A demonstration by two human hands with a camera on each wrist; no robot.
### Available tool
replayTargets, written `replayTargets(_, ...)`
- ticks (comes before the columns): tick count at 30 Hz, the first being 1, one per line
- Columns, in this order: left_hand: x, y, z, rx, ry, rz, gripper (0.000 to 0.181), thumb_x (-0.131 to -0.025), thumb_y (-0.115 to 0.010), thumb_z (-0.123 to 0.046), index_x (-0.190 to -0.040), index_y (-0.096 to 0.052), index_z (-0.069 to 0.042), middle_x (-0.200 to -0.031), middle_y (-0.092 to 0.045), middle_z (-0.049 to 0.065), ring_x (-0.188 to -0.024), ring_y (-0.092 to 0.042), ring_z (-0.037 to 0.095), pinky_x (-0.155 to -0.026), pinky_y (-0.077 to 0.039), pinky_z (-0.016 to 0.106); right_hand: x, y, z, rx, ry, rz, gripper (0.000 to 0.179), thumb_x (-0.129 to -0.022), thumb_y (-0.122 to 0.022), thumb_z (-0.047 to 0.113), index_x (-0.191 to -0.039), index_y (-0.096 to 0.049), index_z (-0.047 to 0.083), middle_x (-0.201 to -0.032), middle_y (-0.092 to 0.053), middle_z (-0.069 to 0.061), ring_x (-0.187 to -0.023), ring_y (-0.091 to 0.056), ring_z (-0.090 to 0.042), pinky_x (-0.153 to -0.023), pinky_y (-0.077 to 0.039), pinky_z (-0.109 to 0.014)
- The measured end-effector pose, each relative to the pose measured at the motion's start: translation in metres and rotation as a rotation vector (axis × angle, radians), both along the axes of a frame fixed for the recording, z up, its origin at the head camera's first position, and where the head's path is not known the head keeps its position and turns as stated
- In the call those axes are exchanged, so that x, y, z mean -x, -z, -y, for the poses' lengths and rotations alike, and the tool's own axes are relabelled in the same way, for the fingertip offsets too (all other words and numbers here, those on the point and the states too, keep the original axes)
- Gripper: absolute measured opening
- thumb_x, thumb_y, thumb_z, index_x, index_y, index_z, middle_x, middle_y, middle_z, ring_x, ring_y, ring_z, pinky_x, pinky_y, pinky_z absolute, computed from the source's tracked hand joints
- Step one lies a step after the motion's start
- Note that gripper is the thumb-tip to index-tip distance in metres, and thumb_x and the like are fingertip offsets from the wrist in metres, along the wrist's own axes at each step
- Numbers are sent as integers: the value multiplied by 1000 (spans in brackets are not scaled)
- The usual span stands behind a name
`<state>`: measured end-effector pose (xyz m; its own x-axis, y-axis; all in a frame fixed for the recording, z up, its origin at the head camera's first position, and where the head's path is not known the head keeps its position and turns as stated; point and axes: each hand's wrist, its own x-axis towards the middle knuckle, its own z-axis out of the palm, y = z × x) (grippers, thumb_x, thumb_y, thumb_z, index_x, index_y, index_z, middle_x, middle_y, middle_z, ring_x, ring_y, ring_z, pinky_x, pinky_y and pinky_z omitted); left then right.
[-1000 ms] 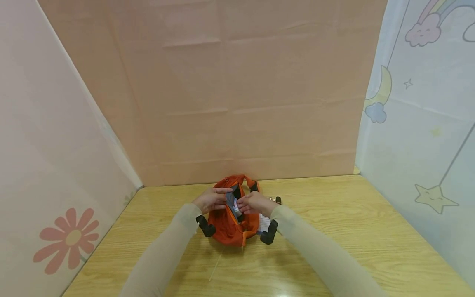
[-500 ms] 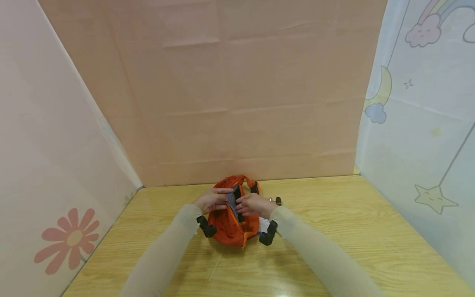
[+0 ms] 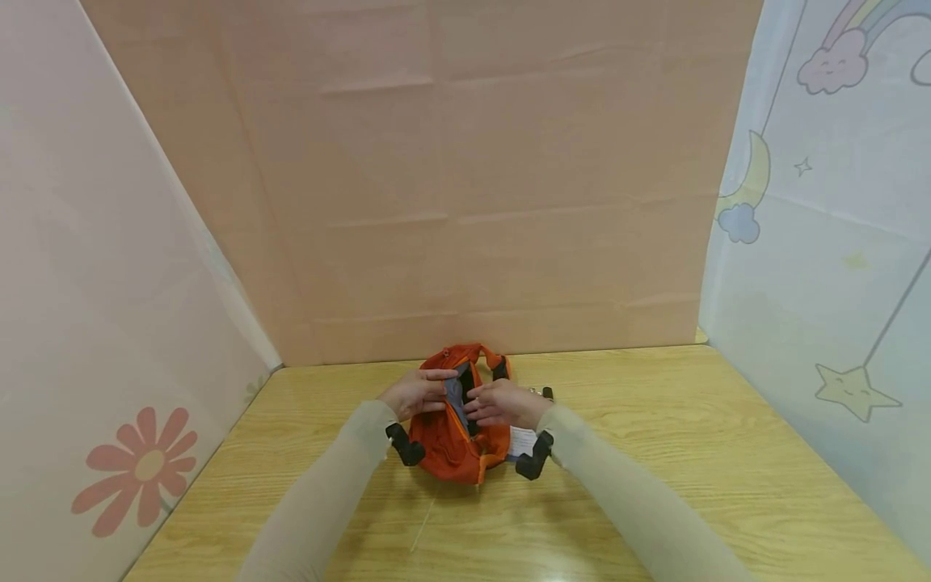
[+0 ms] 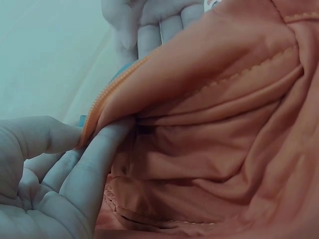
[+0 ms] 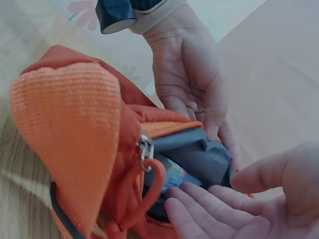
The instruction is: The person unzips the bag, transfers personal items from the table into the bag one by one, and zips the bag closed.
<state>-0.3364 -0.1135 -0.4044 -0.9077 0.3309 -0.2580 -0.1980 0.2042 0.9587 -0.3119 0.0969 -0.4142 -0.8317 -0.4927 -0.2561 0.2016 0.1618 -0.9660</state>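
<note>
An orange backpack (image 3: pixel 451 453) lies on the table, its zipped mouth spread and its grey lining (image 5: pixel 209 154) showing. My left hand (image 3: pixel 416 393) pinches the zippered edge (image 4: pixel 99 107) between thumb and fingers and holds it back. Across the opening, my right hand (image 3: pixel 502 402) has its fingers extended and nothing in its grip; the fingertips (image 5: pixel 187 201) are right at the mouth. A shiny packet with blue and green print (image 5: pixel 174 174) sits inside the bag, partly hidden by the lining and a looped zipper pull (image 5: pixel 154 184).
A white printed card (image 3: pixel 521 442) pokes out from the bag's right side, next to the right wrist. Behind that wrist is a small black object (image 3: pixel 547 394) with shiny metal bits beside it. Fabric walls enclose the wooden table (image 3: pixel 640 453) at the back and sides.
A white packet in my right fingers at the bag's mouth went down inside and was let go. The right hand has since drawn slightly to the right; the left hand keeps its hold.
</note>
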Motion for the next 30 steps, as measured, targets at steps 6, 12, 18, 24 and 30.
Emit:
replayTargets(6,1,1,-1,-7,16,-3,43,-97,-50,-2,-140,-53,-9,-118,-61,8,-88,-63,11,-74,-55,26,3,2,-23,31,33,-25,44,-101,-41,10,-143,-40,-7,-136,-51,-25,-119,-57,-36,-101,-45,-47)
replayTargets(12,2,3,1,-12,11,1,43,-96,-51,-2,-139,-54,-9,-97,-56,1,-76,-56,10,-69,-54,25,8,-3,-53,87,57,-18,44,-103,-40,10,-144,-36,-6,-145,-39,-28,-124,-52,-39,-106,-40,-49)
replayTargets(18,4,4,3,-12,20,-5,43,-96,-51,-3,-139,-54,-9,-94,-53,0,-75,-54,10,-70,-54,25,12,-9,-86,95,73,-51,47,-104,-37,11,-147,-30,-6,-148,-34,-29,-123,-54,-34,-108,-38,-48)
replayTargets(24,3,3,5,-19,19,3,43,-97,-52,-3,-140,-53,-10,-93,-55,-1,-74,-56,9,-70,-54,24,18,-3,-111,106,131,-75,47,-104,-40,10,-145,-29,-9,-141,-40,-29,-121,-55,-34,-110,-31,-53)
replayTargets(30,1,2,4,-40,33,2,44,-97,-51,-2,-141,-52,-8,-94,-57,-2,-77,-59,8,-70,-54,24,22,13,-127,7,193,-76,48,-102,-41,6,-144,-28,-13,-139,-40,-31,-127,-47,-44,-108,-37,-50)
